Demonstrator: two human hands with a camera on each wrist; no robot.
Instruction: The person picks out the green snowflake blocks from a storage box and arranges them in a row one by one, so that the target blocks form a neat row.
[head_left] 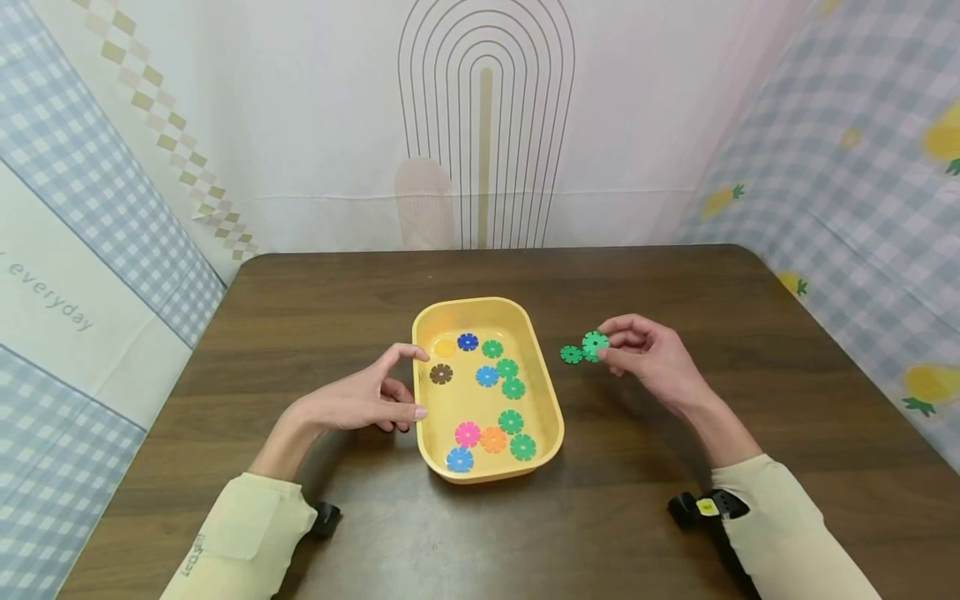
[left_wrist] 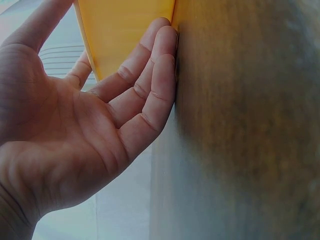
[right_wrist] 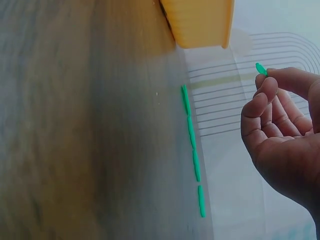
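Observation:
A yellow plastic basin (head_left: pixel 551 400) stands on the table with notched plastic discs inside: several green, plus blue, pink, orange, yellow and brown (head_left: pixel 441 374). My left hand (head_left: pixel 367 396) holds its left side, index finger and thumb at the rim. In the left wrist view the other fingers of the left hand (left_wrist: pixel 100 125) bend beside the basin's outer wall (left_wrist: pixel 120 35). Right of the basin, my right hand (head_left: pixel 648 358) pinches a green notched disc (head_left: pixel 596 342) between thumb and index finger. Another green disc (head_left: pixel 572 355) lies nearby. Several green discs (right_wrist: pixel 192 134) appear edge-on in the right wrist view.
The dark wooden table (head_left: pixel 600 533) extends around the basin. Behind it hangs a patterned white cloth (head_left: pixel 315 125), with checked cloth (head_left: pixel 840 183) at the sides. A black strap device (head_left: pixel 708 507) sits at the right sleeve, another (head_left: pixel 326 520) at the left.

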